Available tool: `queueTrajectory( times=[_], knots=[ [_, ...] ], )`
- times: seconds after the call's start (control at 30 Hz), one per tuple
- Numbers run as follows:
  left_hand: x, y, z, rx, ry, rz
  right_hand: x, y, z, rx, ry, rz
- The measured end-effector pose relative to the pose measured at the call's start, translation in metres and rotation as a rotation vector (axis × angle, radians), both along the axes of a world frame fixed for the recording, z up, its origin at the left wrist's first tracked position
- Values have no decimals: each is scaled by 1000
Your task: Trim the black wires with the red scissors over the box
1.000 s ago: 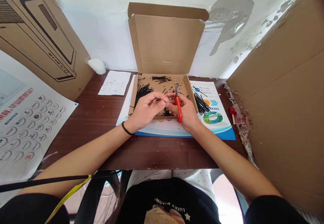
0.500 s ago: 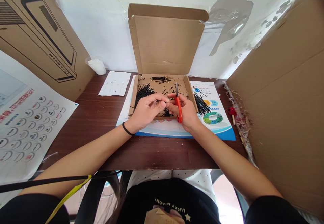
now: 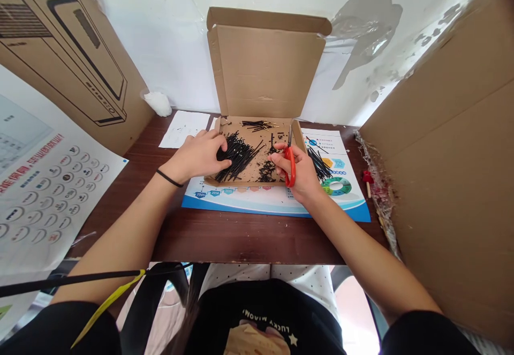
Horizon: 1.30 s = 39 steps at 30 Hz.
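My left hand (image 3: 201, 156) is at the left side of an open cardboard box (image 3: 265, 71), thumb and fingers apart around the edge of a pile of thin black sticks (image 3: 240, 157). My right hand (image 3: 297, 170) holds red-handled scissors (image 3: 289, 167) over the box's right part, their blades pointing away from me. A black stick (image 3: 272, 141) stands near its fingertips; whether they grip it is unclear. Small black scraps (image 3: 265, 172) lie below and left of that hand. Several black pieces with gold-coloured ends (image 3: 259, 125) lie at the back of the box.
More black sticks (image 3: 319, 163) lie right of the box on a printed sheet (image 3: 241, 199). A white paper (image 3: 184, 129) and a white bundle (image 3: 158, 103) are at the back left. Large cardboard (image 3: 450, 146) walls the right side, beside crumpled plastic (image 3: 379, 194).
My left hand has moved left, away from my right hand, and opened over the stick pile. My right hand has shifted slightly right with the scissors. The view has shifted a little.
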<state>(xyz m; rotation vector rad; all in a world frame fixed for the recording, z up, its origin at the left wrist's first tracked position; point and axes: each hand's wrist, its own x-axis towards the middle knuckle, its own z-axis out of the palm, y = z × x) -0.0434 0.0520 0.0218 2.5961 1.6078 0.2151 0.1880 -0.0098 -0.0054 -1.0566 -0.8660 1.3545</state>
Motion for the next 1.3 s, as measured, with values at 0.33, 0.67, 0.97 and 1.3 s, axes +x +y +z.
queueTrajectory(
  times=[0.33, 0.67, 0.97, 1.3],
  knots=[
    [-3, 3, 6, -38, -44, 12, 1, 0, -1, -2, -4, 21],
    [10, -13, 13, 187, -197, -179, -2, 0, -3, 71, -27, -11],
    [49, -45, -3, 320, -688, -273, -13, -6, -4, 37, -2, 32],
    [61, -57, -16, 288, -969, -335, -13, -9, -2, 45, 24, 251]
  ],
)
